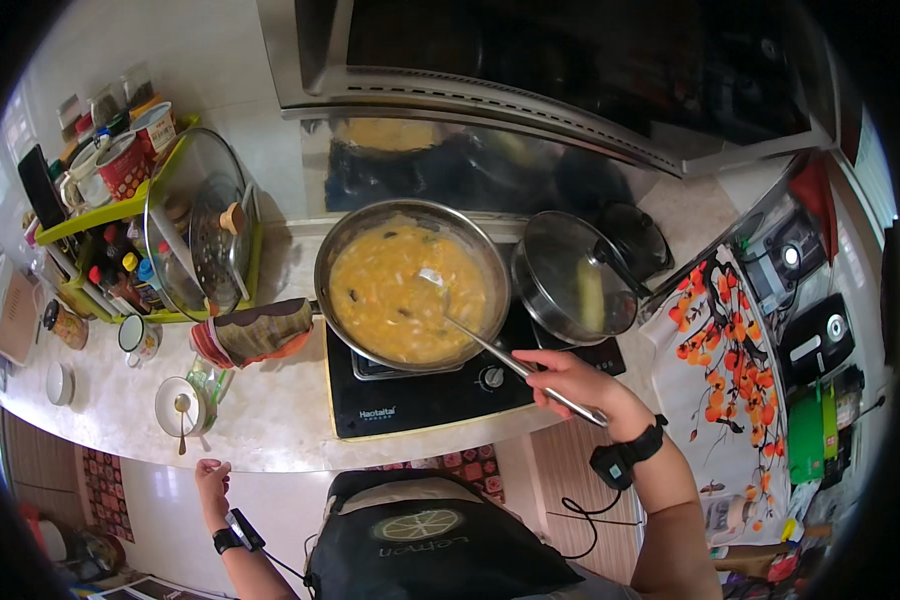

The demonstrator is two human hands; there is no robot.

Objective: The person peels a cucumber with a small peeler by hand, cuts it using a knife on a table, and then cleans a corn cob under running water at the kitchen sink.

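My right hand (570,382) grips the metal handle of a ladle (487,345), whose head sits in a thick yellow soup (390,292) with dark bits. The soup fills much of a wide steel pan (504,300) on a black cooktop (420,405). A cloth (259,334) covers the pan's handle, which points left. My left hand (214,480) is at the counter's front edge with fingers loosely curled and holds nothing that shows. Just beyond it, a small white bowl (163,412) has a spoon (182,427) in it.
A lidded pot (544,300) stands right of the pan, with a pale yellow item visible through its glass lid. At left are an enamel mug (138,339), a small cup (59,384), a jar (66,326) and a green rack (105,214) with bottles and lids. The range hood (480,97) hangs beyond the pan.
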